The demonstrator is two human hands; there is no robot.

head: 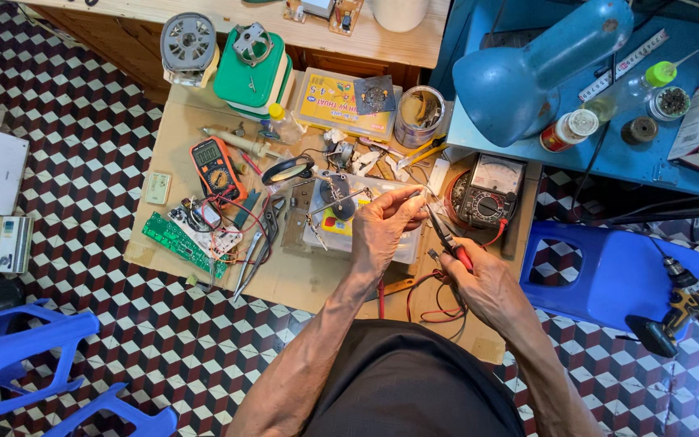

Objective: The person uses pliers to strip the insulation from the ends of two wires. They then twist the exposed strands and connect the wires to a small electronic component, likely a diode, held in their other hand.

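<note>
Stools: three blue plastic ones; two (18, 348) well off to the left of the hands, one (608, 275) just right of them.
Meters: two; an orange digital meter (218, 168) up and left of the grip, a black dial meter (489, 188) just up and right of it.
Circuit board: one long green circuit board (178, 243), left of the hands on the cardboard sheet (293, 279).
Magnifier: one round lens on a stand (288, 170), up and left of the left hand.
Left hand (382, 226): fingers closed in a pinch on a thin wire (419, 197), held up over the clear plastic tray (406, 247).
Wire: one fine, pale strand, too small to tell more; it sits between the left fingertips, and the pliers' tip meets it from the right.
Pliers (446, 236): one pair, dark jaws, red handles, tilted up-left toward the pinch.
Right hand (479, 279): fist wrapped around the pliers' handles; how far the jaws stand apart I cannot tell.
Lamp: one blue desk lamp (527, 69), well up and right of the grip.
Drill: one yellow and black drill (685, 307), far right on the tiled floor.
</note>
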